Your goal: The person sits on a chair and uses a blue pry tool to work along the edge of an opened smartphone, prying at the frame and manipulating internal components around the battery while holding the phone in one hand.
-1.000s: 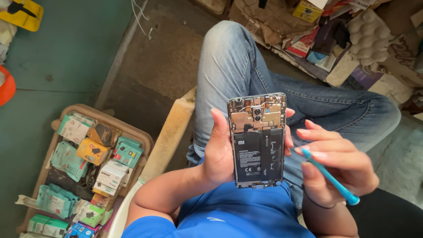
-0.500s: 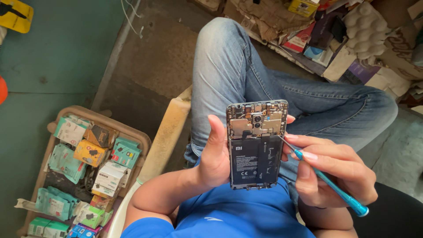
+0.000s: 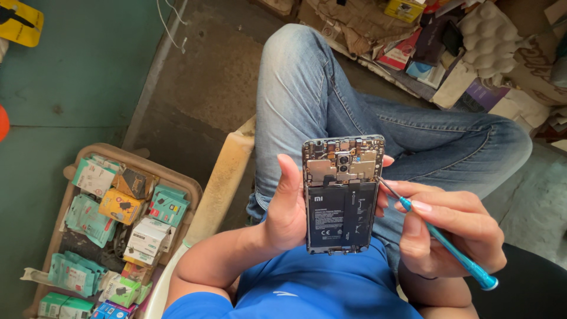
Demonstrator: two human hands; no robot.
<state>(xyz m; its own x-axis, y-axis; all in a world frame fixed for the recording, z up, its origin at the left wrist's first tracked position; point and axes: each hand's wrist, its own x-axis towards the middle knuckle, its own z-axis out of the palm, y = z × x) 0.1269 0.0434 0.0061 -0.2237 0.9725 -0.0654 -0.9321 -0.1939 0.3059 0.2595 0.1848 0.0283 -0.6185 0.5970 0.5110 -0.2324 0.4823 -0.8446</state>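
Note:
My left hand (image 3: 290,207) grips an opened smartphone (image 3: 341,192) by its left edge, back cover off, so the black battery and the metal shield with the camera show. My right hand (image 3: 452,227) holds a thin blue screwdriver (image 3: 449,245) like a pen. Its metal tip touches the phone's right edge just below the camera section. The phone sits above my lap, over my blue shirt and jeans.
A tan tray (image 3: 189,186) at the lower left holds several small green, yellow and white boxes. A pale wooden beam (image 3: 224,177) runs beside my knee. Cardboard, an egg carton (image 3: 487,35) and papers lie at the top right. A yellow object (image 3: 20,20) is at the top left.
The phone and both hands have shifted slightly lower and to the right in view. The screwdriver tip has come in against the phone's right edge.

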